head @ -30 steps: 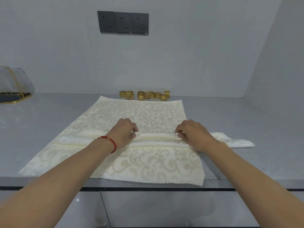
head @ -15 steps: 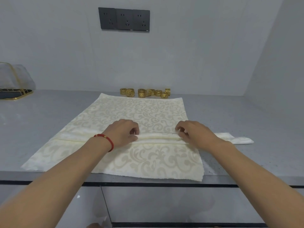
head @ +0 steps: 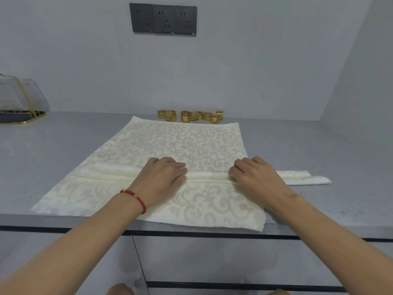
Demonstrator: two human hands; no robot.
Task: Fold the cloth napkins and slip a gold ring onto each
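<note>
A cream patterned napkin (head: 187, 141) lies spread flat on the grey counter (head: 63, 150). Across its middle runs a narrow folded strip of napkin (head: 209, 174), whose right end (head: 304, 177) sticks out past the flat napkin's edge. My left hand (head: 163, 177), with a red cord at the wrist, grips the strip left of centre with curled fingers. My right hand (head: 257, 177) pinches it right of centre. Several gold rings (head: 191, 116) stand in a cluster behind the napkin's far edge, near the wall.
A gold-trimmed mesh cover on a dark tray (head: 19, 103) sits at the far left of the counter. Dark wall sockets (head: 163, 19) are above the rings. The counter's front edge (head: 63, 222) runs just below the napkin's near hem.
Both hands stay on the folded strip and have shifted only slightly. The view has tilted a little.
</note>
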